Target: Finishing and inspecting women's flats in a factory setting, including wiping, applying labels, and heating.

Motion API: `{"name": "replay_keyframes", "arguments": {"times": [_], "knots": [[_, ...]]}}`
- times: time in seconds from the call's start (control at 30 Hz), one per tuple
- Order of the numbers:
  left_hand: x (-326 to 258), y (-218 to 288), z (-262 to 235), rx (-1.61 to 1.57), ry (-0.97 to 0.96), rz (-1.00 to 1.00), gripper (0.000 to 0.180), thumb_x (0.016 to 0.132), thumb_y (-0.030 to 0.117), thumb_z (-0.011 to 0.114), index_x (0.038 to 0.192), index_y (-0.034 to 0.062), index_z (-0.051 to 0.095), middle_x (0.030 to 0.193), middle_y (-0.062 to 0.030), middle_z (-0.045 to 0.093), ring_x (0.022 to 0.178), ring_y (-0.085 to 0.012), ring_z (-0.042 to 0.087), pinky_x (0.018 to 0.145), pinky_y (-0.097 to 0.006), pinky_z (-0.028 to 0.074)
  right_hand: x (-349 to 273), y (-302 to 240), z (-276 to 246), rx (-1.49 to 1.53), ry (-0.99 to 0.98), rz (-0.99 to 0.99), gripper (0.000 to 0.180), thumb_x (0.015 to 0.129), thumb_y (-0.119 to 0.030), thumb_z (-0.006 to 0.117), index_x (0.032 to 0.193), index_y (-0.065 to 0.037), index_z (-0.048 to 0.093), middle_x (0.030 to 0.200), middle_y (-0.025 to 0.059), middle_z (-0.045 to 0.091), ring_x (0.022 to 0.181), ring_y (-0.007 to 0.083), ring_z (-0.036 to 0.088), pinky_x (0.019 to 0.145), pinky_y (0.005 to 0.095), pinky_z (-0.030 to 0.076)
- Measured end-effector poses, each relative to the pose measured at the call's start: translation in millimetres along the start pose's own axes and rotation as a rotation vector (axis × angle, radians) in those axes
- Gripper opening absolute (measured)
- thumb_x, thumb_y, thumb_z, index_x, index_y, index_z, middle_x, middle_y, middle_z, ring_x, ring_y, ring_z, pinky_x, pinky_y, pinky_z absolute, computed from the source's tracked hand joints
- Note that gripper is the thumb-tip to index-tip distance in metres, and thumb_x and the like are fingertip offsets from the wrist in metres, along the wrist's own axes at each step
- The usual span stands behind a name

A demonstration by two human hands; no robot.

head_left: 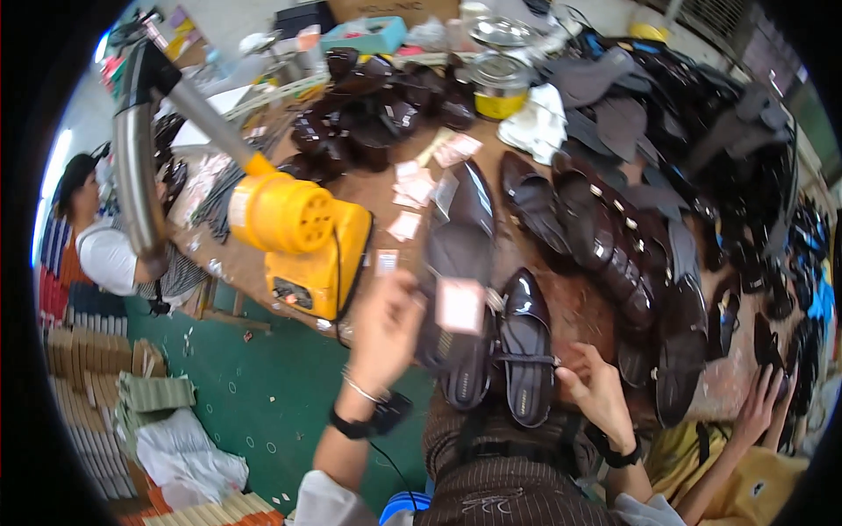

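My left hand (386,329) is smeared by motion, its fingers bent beside the large dark pointed shoe (465,237) in front of me. A pinkish-white square of paper (460,307) shows over that shoe, right of the fingers; whether the hand touches it I cannot tell. To the right, a dark strapped flat shoe (529,386) lies with its toe pointing away. My right hand (598,390) is next to its strap end, thumb and fingers apart, nothing visible between them. Another insole end (467,386) shows under the large shoe.
A yellow blower-like machine (307,237) stands on the left. Small paper squares (412,188), a yellow tin (500,88) and a white cloth (535,123) lie farther back. Glossy shoes (605,245) line the right. Another person's hands (759,408) work there; a person (105,237) is far left.
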State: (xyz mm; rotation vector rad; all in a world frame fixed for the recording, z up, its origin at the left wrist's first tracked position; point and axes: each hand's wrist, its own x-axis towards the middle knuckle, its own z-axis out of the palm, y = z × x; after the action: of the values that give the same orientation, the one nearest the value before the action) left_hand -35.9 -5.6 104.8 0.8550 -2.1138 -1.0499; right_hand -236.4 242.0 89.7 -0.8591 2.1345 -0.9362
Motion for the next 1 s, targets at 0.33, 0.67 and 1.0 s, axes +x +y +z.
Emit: {"name": "replay_keyframes", "arguments": {"times": [0.33,0.67,1.0], "knots": [[56,5,-62,0.045,0.341,-0.116,0.04,0.099,0.026,0.057,0.132,0.004,0.05,0.104,-0.0057,0.062,0.084,-0.0109,0.056,0.07,-0.025,0.049,-8,22,20,0.028,-0.048,-0.038,0.055,0.083,-0.003,0.058,0.136,0.004,0.044,0.083,0.0276,0.063,0.079,0.0463,0.063,0.071,0.0443,0.049],[-89,-28,47,-0.336,-0.202,-0.712,0.068,0.103,0.054,0.031,0.135,-0.0018,0.051,0.125,-0.0123,0.061,0.099,-0.018,0.06,0.075,-0.031,0.052,36,-65,32,0.245,0.228,-0.364,0.066,0.083,0.005,0.057,0.144,-0.004,0.035,0.095,0.0216,0.064,0.072,0.0286,0.068,0.067,0.0346,0.055],[-88,-17,43,-0.284,-0.295,-0.517,0.047,0.086,-0.006,0.057,0.132,-0.0075,0.047,0.125,-0.0137,0.059,0.115,-0.0171,0.055,0.103,-0.03,0.04,27,-16,42,0.075,0.175,-0.269,0.021,0.084,-0.009,0.068,0.103,-0.001,0.064,0.09,0.018,0.066,0.076,0.034,0.067,0.068,0.0409,0.053]]}}
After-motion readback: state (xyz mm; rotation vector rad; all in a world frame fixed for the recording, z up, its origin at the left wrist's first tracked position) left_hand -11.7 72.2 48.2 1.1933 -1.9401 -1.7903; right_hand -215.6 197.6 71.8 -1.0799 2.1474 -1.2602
